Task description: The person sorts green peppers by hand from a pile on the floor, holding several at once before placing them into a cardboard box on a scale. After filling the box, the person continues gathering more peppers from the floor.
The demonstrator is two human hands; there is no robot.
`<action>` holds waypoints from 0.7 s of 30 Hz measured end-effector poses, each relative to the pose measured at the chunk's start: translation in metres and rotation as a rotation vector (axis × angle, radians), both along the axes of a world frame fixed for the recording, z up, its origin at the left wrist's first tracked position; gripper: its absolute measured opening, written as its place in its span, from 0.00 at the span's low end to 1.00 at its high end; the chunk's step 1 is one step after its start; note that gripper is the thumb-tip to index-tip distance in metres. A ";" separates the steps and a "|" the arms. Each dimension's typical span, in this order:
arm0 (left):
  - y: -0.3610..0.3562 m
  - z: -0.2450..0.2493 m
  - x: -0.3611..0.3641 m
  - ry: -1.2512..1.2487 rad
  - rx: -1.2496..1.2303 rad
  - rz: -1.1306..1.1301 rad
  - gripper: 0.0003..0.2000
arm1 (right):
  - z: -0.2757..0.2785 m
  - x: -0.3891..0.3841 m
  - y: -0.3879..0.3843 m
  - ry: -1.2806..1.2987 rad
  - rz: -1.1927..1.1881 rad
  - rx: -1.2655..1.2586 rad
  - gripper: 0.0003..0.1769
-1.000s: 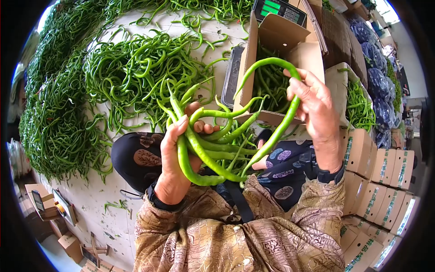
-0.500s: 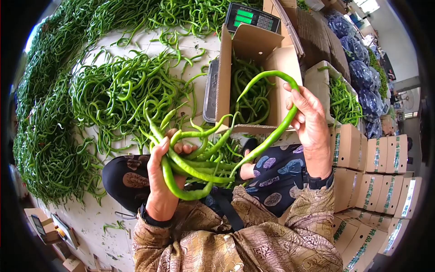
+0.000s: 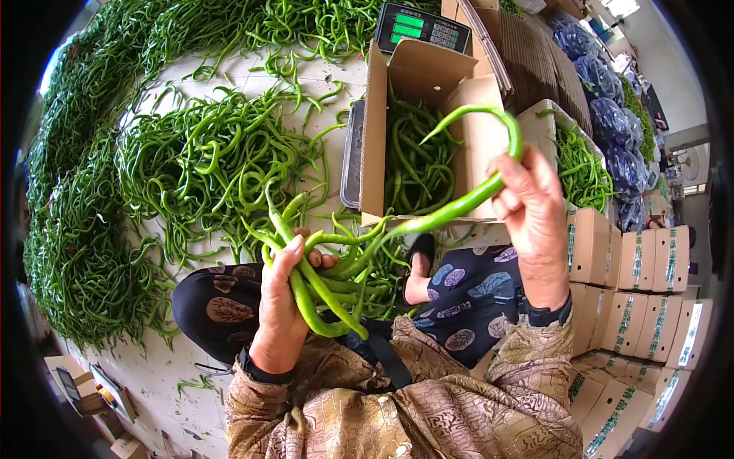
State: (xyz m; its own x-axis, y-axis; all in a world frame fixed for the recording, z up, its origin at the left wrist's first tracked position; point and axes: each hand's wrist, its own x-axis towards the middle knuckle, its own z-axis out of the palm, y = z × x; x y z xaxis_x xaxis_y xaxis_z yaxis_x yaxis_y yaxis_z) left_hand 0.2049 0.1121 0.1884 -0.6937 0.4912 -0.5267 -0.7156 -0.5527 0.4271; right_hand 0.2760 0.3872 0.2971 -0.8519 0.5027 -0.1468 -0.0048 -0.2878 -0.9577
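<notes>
A bunch of long green chili peppers (image 3: 325, 294) is gripped in my left hand (image 3: 281, 306), the fingers wrapped around it over my lap. My right hand (image 3: 531, 218) pinches one long, curved green chili pepper (image 3: 451, 206) between thumb and fingers. Its hooked end bends up over the open cardboard box (image 3: 375, 145), and its other end reaches toward the bunch. Inside the box lie more green peppers (image 3: 417, 153). A scale with a lit green display (image 3: 424, 29) stands behind the box, its platform edge (image 3: 354, 157) showing at the left.
A loose heap of peppers (image 3: 206, 153) lies on the pale floor to the left, with a larger pile (image 3: 76, 229) beyond it. At the right are a white foam crate (image 3: 543, 145) of peppers, stacked taped cartons (image 3: 634, 321), flattened cardboard (image 3: 535, 69) and blue plastic bags (image 3: 612, 107).
My right hand has moved slightly right and down, swinging the single pepper to a flatter slant. The bunch in my left hand has shifted a little, its stems tilting right.
</notes>
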 end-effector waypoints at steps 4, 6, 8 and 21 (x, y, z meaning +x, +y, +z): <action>0.003 0.004 0.002 -0.005 -0.083 0.028 0.15 | 0.006 0.001 0.017 0.067 -0.118 0.178 0.12; 0.004 0.014 0.000 -0.006 -0.094 0.037 0.15 | 0.016 -0.001 0.029 0.088 -0.122 0.200 0.11; 0.003 0.017 -0.001 -0.023 -0.064 0.030 0.15 | 0.028 -0.006 0.035 0.068 -0.122 0.231 0.11; 0.016 0.019 -0.007 -0.083 -0.097 -0.001 0.15 | -0.119 -0.101 0.149 -0.411 0.032 0.415 0.29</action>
State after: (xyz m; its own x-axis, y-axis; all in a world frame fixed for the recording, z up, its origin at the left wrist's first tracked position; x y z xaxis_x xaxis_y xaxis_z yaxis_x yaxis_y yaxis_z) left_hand 0.1981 0.1278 0.2070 -0.6451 0.4363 -0.6273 -0.7515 -0.5108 0.4176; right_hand 0.1749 0.5362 0.1776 -0.7824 0.5636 -0.2650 0.3938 0.1181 -0.9116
